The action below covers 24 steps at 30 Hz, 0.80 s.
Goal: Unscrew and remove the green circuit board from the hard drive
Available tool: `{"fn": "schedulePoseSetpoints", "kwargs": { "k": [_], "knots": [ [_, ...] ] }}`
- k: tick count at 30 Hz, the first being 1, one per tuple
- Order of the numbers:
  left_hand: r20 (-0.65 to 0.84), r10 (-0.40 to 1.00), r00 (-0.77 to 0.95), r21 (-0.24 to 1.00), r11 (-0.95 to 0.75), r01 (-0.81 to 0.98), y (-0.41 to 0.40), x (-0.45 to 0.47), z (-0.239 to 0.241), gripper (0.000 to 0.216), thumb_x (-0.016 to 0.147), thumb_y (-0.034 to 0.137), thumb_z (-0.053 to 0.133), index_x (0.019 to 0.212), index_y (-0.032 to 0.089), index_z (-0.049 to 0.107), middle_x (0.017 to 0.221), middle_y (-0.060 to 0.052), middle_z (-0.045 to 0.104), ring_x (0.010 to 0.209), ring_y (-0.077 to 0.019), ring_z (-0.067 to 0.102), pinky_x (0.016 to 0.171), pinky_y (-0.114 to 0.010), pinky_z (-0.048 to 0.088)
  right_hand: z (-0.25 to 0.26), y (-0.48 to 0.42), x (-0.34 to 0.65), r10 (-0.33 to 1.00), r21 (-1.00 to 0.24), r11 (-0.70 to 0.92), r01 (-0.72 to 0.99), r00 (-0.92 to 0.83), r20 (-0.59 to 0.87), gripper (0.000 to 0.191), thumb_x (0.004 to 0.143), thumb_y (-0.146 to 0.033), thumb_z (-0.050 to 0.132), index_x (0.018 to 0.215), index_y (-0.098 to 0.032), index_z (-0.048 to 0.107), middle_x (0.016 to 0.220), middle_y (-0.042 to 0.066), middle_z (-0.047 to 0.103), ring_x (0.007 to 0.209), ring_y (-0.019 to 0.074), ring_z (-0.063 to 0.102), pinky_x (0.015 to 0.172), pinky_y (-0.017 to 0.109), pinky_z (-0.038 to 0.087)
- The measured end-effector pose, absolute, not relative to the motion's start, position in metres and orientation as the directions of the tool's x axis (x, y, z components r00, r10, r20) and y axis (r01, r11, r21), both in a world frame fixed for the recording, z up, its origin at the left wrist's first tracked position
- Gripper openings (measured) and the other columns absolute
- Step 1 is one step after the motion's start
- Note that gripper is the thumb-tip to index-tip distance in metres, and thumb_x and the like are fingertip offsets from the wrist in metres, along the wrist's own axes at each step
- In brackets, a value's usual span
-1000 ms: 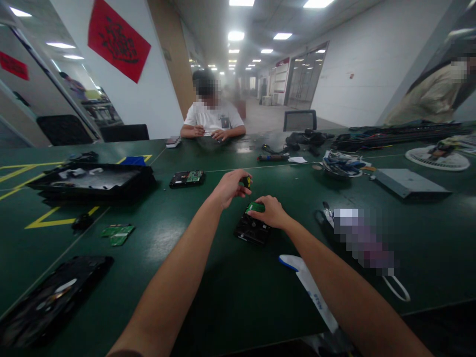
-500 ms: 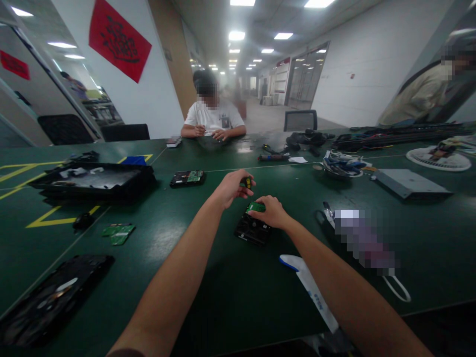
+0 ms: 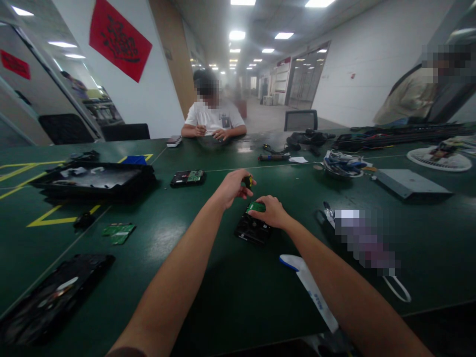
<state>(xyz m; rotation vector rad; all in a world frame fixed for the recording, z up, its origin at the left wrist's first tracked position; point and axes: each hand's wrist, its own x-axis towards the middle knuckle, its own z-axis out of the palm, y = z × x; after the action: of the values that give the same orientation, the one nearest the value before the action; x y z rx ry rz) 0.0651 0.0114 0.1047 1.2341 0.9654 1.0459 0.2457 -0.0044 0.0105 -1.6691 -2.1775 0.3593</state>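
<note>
My left hand (image 3: pixel 235 188) is closed around a black-and-yellow screwdriver (image 3: pixel 249 182). Only part of its handle shows between the fingers, and I cannot make out its tip. Just below lies a black hard drive (image 3: pixel 253 230) with a green circuit board (image 3: pixel 256 207) at its far end. My right hand (image 3: pixel 273 210) grips that end from the right, thumb across the top and fingers curled over the far edge. It partly hides the board.
Another hard drive (image 3: pixel 188 178) lies ahead to the left, a loose green board (image 3: pixel 119 232) nearer. A black tray (image 3: pixel 94 181) and opened black casing (image 3: pixel 55 297) stand left. To the right are a white-and-blue strip (image 3: pixel 316 292), metal box (image 3: pixel 412 183) and cables (image 3: pixel 342 163). A person (image 3: pixel 213 119) sits opposite.
The screwdriver handle has turned slightly in my left hand, showing less yellow. My right hand and the hard drive stay in place. The person at far right has shifted left a little.
</note>
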Motion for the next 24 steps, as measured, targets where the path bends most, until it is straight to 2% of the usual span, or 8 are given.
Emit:
{"fn": "schedulePoseSetpoints", "kwargs": {
  "k": [7, 15, 20, 24],
  "knots": [
    [0.029, 0.988, 0.151, 1.0, -0.027, -0.01, 0.011, 0.0623, 0.107, 0.025, 0.083, 0.034, 0.053, 0.087, 0.015, 0.068, 0.083, -0.007, 0.069, 0.051, -0.0121, 0.062, 0.045, -0.022, 0.042, 0.0109, -0.0046, 0.247, 0.963, -0.431, 0.268, 0.862, -0.236, 0.126, 0.061, 0.079, -0.071, 0.066, 0.12, -0.026, 0.068, 0.121, 0.01, 0.065, 0.114, 0.0301, 0.057, 0.095, 0.041, 0.044],
    [-0.046, 0.97, 0.239, 0.993, 0.071, -0.099, 0.0104, 0.0641, 0.1068, 0.024, 0.084, 0.035, 0.053, 0.096, 0.017, 0.063, 0.09, -0.01, 0.072, 0.05, -0.0146, 0.064, 0.044, -0.024, 0.043, 0.0114, -0.0047, 0.2475, 0.963, -0.429, 0.269, 0.862, -0.238, 0.126, 0.062, 0.079, -0.071, 0.066, 0.12, -0.026, 0.068, 0.121, 0.01, 0.065, 0.114, 0.0298, 0.057, 0.094, 0.04, 0.045],
    [0.028, 0.989, 0.148, 0.998, -0.02, -0.052, 0.0116, 0.0636, 0.1055, 0.023, 0.083, 0.035, 0.056, 0.091, 0.016, 0.066, 0.086, -0.007, 0.068, 0.052, -0.0129, 0.065, 0.045, -0.022, 0.043, 0.0126, -0.0048, 0.2475, 0.965, -0.431, 0.262, 0.864, -0.235, 0.115, 0.062, 0.079, -0.072, 0.066, 0.12, -0.027, 0.068, 0.121, 0.01, 0.065, 0.115, 0.0299, 0.057, 0.094, 0.04, 0.045],
    [-0.009, 0.978, 0.21, 0.997, 0.025, -0.077, 0.0102, 0.0638, 0.1064, 0.024, 0.083, 0.035, 0.057, 0.096, 0.016, 0.063, 0.092, -0.009, 0.071, 0.052, -0.0142, 0.066, 0.044, -0.023, 0.044, 0.0131, -0.0052, 0.2469, 0.965, -0.431, 0.264, 0.863, -0.238, 0.114, 0.06, 0.079, -0.07, 0.067, 0.119, -0.026, 0.068, 0.121, 0.01, 0.065, 0.114, 0.0293, 0.057, 0.094, 0.04, 0.044]
  ]
}}
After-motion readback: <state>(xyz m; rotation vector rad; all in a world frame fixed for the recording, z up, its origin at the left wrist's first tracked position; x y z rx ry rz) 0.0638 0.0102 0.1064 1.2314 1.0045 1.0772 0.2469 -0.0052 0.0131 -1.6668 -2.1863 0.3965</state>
